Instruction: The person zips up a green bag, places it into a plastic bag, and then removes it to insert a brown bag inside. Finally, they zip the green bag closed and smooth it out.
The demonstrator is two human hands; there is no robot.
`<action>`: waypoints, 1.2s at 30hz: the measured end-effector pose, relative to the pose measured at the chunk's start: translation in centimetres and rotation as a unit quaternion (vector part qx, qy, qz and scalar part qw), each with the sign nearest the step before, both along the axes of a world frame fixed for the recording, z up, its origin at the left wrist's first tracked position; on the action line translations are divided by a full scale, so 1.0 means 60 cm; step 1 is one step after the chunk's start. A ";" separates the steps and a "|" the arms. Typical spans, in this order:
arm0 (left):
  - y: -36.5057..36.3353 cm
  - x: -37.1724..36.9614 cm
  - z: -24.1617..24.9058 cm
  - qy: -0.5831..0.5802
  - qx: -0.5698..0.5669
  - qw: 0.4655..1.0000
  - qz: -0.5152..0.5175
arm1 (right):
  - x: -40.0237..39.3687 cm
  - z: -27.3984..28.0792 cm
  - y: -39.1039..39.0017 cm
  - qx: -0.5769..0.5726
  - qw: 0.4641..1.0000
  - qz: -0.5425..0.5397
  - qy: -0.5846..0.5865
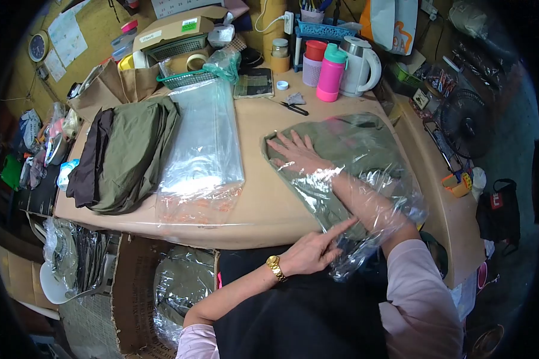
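A folded olive-green garment [356, 140] lies inside a clear plastic bag [401, 191] on the right part of the table. My right hand [299, 152] is inside the bag, flat on the garment's left side with fingers spread. At the bag's near edge is my left hand [314, 251], wearing a gold watch; its index finger is stretched along the plastic, and the other fingers are curled on the bag's edge. A stack of clear bags [203, 137] lies left of centre, beside more folded olive and dark garments [132, 155].
Behind the bag stand a pink bottle [331, 75], a white kettle [356, 66] and small black snips [294, 108]. A green basket [185, 78] is at the back left. Below the table's front edge, a cardboard box [135, 293] holds bagged garments. A black fan [466, 122] is at right.
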State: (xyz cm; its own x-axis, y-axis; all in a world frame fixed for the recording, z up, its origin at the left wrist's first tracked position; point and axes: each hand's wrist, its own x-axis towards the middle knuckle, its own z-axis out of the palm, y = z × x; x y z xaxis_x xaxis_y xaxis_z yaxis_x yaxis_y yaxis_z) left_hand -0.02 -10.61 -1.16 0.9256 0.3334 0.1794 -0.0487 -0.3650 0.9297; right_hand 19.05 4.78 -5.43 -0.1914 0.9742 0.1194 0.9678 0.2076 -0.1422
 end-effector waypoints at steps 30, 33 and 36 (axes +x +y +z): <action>0.166 -0.110 -0.063 -0.008 -0.115 0.931 0.345 | 0.168 0.020 -0.140 0.211 0.946 -0.240 -0.050; 0.157 -0.105 -0.036 -0.055 -0.124 0.938 0.320 | 0.183 0.011 -0.137 0.200 0.957 -0.208 -0.024; 0.169 -0.090 -0.032 -0.039 -0.160 0.924 0.345 | 0.174 0.021 -0.144 0.214 0.963 -0.137 -0.091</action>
